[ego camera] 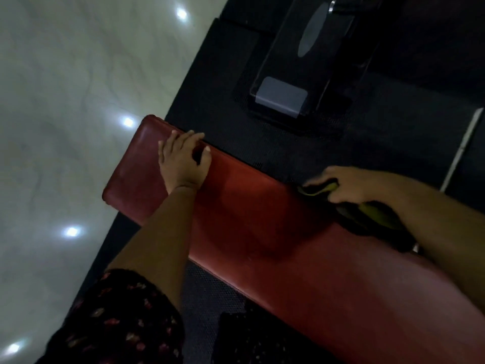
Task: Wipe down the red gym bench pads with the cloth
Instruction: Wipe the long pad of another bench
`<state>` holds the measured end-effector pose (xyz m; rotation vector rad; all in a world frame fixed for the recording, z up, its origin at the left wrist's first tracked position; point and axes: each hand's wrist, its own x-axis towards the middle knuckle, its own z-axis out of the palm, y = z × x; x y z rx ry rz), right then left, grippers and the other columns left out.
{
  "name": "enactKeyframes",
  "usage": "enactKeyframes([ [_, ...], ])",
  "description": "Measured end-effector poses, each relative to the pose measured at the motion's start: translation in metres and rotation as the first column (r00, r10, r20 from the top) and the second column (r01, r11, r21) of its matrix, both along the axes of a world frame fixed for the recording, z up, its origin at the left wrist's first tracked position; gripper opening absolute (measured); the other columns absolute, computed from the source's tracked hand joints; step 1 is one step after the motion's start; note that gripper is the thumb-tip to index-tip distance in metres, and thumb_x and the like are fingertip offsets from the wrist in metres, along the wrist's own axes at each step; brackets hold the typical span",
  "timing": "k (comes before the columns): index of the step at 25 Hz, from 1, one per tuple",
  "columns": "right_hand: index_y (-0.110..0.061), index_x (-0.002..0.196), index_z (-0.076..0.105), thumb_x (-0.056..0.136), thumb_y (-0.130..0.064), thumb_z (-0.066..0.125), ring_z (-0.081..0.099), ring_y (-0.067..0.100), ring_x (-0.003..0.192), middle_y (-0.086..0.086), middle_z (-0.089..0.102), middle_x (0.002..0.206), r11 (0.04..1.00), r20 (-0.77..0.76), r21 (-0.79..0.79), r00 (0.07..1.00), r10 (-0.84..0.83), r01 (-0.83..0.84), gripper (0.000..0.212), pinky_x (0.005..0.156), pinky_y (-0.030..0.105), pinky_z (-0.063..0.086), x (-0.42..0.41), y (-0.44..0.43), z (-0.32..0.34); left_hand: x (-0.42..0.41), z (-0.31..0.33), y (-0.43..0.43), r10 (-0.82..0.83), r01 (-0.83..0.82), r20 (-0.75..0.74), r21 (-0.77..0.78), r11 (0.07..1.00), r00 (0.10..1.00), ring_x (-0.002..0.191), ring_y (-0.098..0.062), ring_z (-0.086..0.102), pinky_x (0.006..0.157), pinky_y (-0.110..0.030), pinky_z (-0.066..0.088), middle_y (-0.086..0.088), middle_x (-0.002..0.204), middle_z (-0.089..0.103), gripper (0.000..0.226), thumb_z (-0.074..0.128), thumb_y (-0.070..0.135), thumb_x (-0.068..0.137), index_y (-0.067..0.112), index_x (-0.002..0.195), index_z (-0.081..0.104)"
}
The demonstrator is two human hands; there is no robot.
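Observation:
A long red bench pad (257,227) runs from the centre left down to the bottom right. My left hand (183,158) rests on its far end, fingers reaching over the far edge and thumb on top. My right hand (351,185) grips a dark cloth with yellow-green folds (372,214) and holds it on the pad's far edge. Part of the cloth is hidden under my right forearm.
Dark rubber matting (228,82) lies beyond the bench, with a black machine base bearing a grey plate (280,95) on it. Pale glossy floor (65,127) with light reflections fills the left. A patterned sleeve (118,319) shows at the bottom left.

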<state>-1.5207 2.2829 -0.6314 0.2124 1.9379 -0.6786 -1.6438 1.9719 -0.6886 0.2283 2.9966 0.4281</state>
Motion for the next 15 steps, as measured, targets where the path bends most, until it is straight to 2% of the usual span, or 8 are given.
enactKeyframes([
  [1, -0.042, 0.135, 0.047, 0.085, -0.008, 0.058, 0.052, 0.021, 0.114, -0.005, 0.041, 0.137, 0.994, 0.077, 0.093, 0.996, 0.047, -0.054, 0.061, 0.094, 0.031, 0.048, 0.010, 0.009, -0.001, 0.011, 0.003, 0.011, -0.062, 0.062, 0.069, 0.012, 0.998, 0.996, 0.149, -0.030, 0.017, 0.121, -0.051, 0.004, 0.000, 0.150, 0.045, 0.058, 0.037, 0.054, 0.088, 0.028, 0.136, 0.055],
  [2, -0.039, 0.140, 0.046, 0.084, -0.010, 0.058, 0.054, 0.021, 0.112, -0.003, 0.045, 0.136, 0.981, 0.089, 0.164, 0.992, 0.089, -0.103, 0.064, 0.090, 0.032, 0.051, 0.018, 0.010, -0.004, 0.029, 0.005, 0.024, -0.116, 0.115, 0.120, 0.016, 0.993, 0.986, 0.150, -0.030, 0.009, 0.121, -0.050, -0.001, 0.000, 0.154, 0.039, 0.060, 0.037, 0.056, 0.089, 0.029, 0.140, 0.050],
  [4, -0.042, 0.141, 0.043, 0.085, -0.017, 0.059, 0.054, 0.023, 0.112, 0.000, 0.048, 0.135, 0.970, -0.079, 0.233, 0.993, 0.089, -0.068, 0.064, 0.081, 0.032, 0.050, 0.021, -0.011, -0.013, 0.084, 0.003, 0.055, -0.234, 0.239, 0.133, -0.029, 0.970, 0.963, 0.151, -0.026, 0.004, 0.120, -0.048, -0.003, 0.002, 0.159, 0.030, 0.063, 0.032, 0.058, 0.091, 0.029, 0.147, 0.040],
  [6, -0.047, 0.141, 0.040, 0.089, -0.025, 0.057, 0.049, 0.027, 0.116, 0.001, 0.044, 0.132, 0.959, -0.307, 0.280, 0.944, 0.120, -0.031, 0.059, 0.075, 0.034, 0.042, 0.018, -0.039, -0.014, 0.135, -0.001, 0.077, -0.321, 0.328, 0.083, -0.100, 0.939, 0.944, 0.151, -0.023, 0.009, 0.122, -0.047, 0.003, 0.002, 0.160, 0.027, 0.063, 0.023, 0.055, 0.096, 0.025, 0.152, 0.032],
  [7, -0.048, 0.142, 0.037, 0.091, -0.026, 0.055, 0.047, 0.028, 0.115, 0.001, 0.043, 0.130, 0.954, -0.388, 0.298, 0.909, 0.151, -0.032, 0.058, 0.075, 0.035, 0.040, 0.019, -0.045, -0.009, 0.148, -0.003, 0.082, -0.317, 0.321, 0.059, -0.105, 0.941, 0.947, 0.151, -0.022, 0.012, 0.122, -0.046, 0.007, 0.001, 0.160, 0.028, 0.063, 0.022, 0.053, 0.098, 0.022, 0.153, 0.030],
  [9, -0.048, 0.144, 0.034, 0.093, -0.023, 0.052, 0.044, 0.028, 0.114, 0.001, 0.039, 0.129, 0.956, -0.440, 0.291, 0.882, 0.170, -0.039, 0.060, 0.075, 0.035, 0.042, 0.035, -0.036, 0.000, 0.152, -0.005, 0.082, -0.268, 0.269, 0.028, -0.058, 0.961, 0.963, 0.150, -0.022, 0.018, 0.122, -0.046, 0.012, -0.001, 0.157, 0.033, 0.063, 0.028, 0.050, 0.098, 0.017, 0.151, 0.034],
  [12, -0.047, 0.145, 0.034, 0.093, -0.023, 0.051, 0.044, 0.026, 0.112, -0.001, 0.037, 0.131, 0.942, -0.325, 0.330, 0.931, 0.168, -0.055, 0.059, 0.075, 0.034, 0.044, 0.079, -0.006, 0.012, 0.153, -0.003, 0.085, -0.273, 0.273, 0.016, -0.006, 0.962, 0.962, 0.149, -0.028, 0.019, 0.121, -0.052, 0.010, -0.003, 0.156, 0.037, 0.064, 0.036, 0.048, 0.093, 0.016, 0.148, 0.041],
  [15, -0.030, 0.141, 0.045, 0.092, -0.030, 0.051, 0.045, 0.029, 0.115, 0.003, 0.042, 0.129, 0.880, -0.114, 0.475, 0.991, 0.075, -0.012, 0.049, 0.082, 0.040, 0.046, 0.087, -0.002, 0.017, 0.173, 0.005, 0.108, -0.308, 0.311, 0.077, -0.031, 0.950, 0.948, 0.150, -0.034, 0.011, 0.119, -0.055, 0.002, -0.003, 0.157, 0.033, 0.066, 0.031, 0.048, 0.089, 0.021, 0.149, 0.039],
])
